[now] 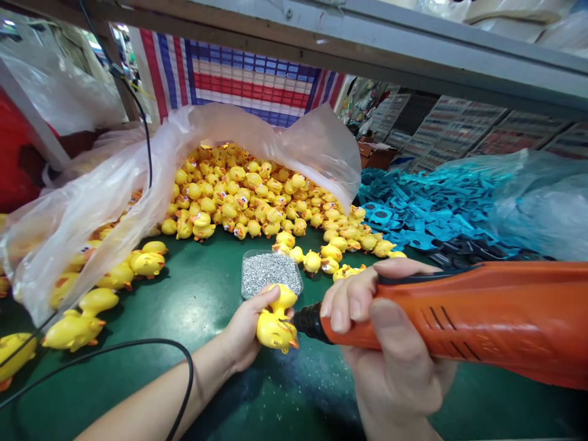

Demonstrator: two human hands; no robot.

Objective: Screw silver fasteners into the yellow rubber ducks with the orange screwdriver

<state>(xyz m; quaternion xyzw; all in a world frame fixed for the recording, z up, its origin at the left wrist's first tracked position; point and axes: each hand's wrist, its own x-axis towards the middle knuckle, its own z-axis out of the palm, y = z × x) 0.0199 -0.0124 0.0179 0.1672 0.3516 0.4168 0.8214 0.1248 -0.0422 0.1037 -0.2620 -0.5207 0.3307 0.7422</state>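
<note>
The left hand (243, 337) grasps a duck (275, 332) above the tabletop (193, 318), thumb laid over it, probably to brace it against the driver (496, 318) that the right hand (399, 361) clasps near its front. The driver's black nose (310, 321) points at the duck's side — whether the two touch is hard to tell. The tub (244, 289) of small metal pieces (271, 269) sits just beyond the duck, seemingly for a short reach, with the heap (243, 205) of ducks behind it under a cloudy sheet (321, 147). Most left fingers are hidden by the duck; the driver's rear is cut off at right — and the sheet veils some ducks at left.
</note>
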